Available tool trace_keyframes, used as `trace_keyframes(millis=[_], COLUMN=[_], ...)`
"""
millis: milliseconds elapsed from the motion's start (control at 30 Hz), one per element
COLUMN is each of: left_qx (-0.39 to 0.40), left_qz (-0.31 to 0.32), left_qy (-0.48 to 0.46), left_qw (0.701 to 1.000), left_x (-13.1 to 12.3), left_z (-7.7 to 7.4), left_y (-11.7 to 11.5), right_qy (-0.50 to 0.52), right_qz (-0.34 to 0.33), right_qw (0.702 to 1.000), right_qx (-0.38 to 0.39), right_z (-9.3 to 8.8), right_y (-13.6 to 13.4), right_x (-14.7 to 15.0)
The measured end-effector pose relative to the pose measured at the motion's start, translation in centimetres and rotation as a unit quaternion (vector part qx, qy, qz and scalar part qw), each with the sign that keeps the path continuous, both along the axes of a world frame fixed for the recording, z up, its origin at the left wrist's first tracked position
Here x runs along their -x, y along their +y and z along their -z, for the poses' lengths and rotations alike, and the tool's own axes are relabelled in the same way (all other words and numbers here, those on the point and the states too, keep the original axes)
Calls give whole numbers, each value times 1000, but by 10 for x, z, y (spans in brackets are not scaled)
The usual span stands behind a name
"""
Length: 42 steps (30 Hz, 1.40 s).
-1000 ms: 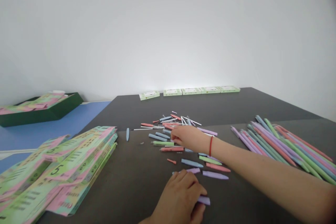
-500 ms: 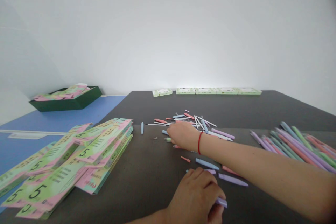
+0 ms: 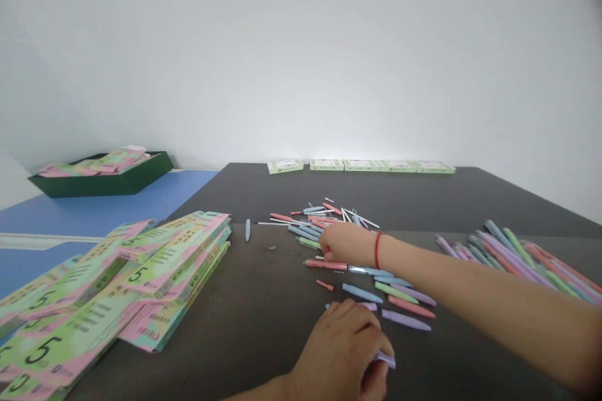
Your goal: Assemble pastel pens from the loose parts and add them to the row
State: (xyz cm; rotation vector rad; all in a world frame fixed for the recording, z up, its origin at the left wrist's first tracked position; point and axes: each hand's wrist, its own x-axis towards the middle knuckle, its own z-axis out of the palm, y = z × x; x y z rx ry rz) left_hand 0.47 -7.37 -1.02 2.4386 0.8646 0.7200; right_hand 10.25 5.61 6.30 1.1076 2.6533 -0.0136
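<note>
In the upper left of the frame a dark green tray (image 3: 136,178) holding pink and green cards sits on a blue surface (image 3: 94,216). Below it, at the lower left, a fanned stack of cards (image 3: 141,276) printed with a large "5" lies on the dark table (image 3: 263,319). Just right of the stack's far corner, one blue pen part (image 3: 247,230) lies alone.

At the bottom centre, the left hand (image 3: 341,351) is closed in a loose fist around a purple pen piece (image 3: 386,360); only the piece's end pokes out past the fingers on the right.

Above it, in the middle of the frame, is a scattered pile of pen parts (image 3: 310,220): pink, blue and green shells and thin white refills. The right hand (image 3: 345,241) lies palm down on the near right edge of this pile, fingers curled onto the parts. I cannot tell whether it has hold of any. A red band (image 3: 377,249) circles its wrist.

Between the two hands a loose row of pen shells (image 3: 399,294) lies on the table, touching neither hand.

Along the table's far edge stands a line of small green boxes (image 3: 360,165). At the right edge of the frame, beyond the forearm, lies a bundle of long pens (image 3: 517,254).
</note>
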Motion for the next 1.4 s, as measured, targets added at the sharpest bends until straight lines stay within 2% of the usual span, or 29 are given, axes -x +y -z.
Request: trace_keyframes(millis=[367, 467, 567, 633, 700, 767, 833, 867, 933, 1033, 1100, 1167, 1267, 1333, 1400], left_qx=[19, 21, 24, 54, 122, 200, 244, 246, 230, 211, 192, 127, 53, 13, -21], left_qz=[-5, -5, -11, -23, -36, -44, -53, -63, -98, -166, -174, -180, -144, -111, -89], left_qy=[-16, -23, -61, -107, -167, -231, -284, -300, -309, -260, -181, -117, -13, 51, 109], left_qw=[1000, 1000, 998, 993, 978, 951, 926, 919, 918, 927, 949, 968, 988, 992, 990], left_x=[2, 2, 2, 2, 3, 3, 2, 2, 4, 13, 23, 34, 43, 44, 40], left_z=[-2, -2, -4, -6, -8, -11, -14, -16, -21, -28, -34, -38, -42, -40, -36], left_y=[0, 0, 0, -1, -3, -5, -8, -8, -5, 13, 30, 46, 59, 60, 58], right_qy=[25, 56, 118, 172, 222, 275, 402, 428, 448, 479, 521, 573, 635, 666, 694], right_qz=[28, 48, 73, 89, 100, 109, 141, 162, 199, 235, 265, 291, 312, 327, 336], right_qw=[999, 997, 990, 981, 970, 952, 873, 839, 796, 746, 682, 600, 493, 444, 408], right_qx=[2, 5, 5, 8, 22, 75, 237, 296, 356, 399, 440, 477, 507, 503, 489], right_z=[14, 13, -1, -16, -30, -38, -37, -34, -24, -5, 7, 17, 28, 35, 40], right_y=[1, 1, 0, -5, -17, -36, -59, -71, -90, -109, -115, -118, -118, -116, -113], right_x=[-6, -8, -16, -27, -41, -55, -68, -73, -81, -89, -94, -98, -101, -101, -99])
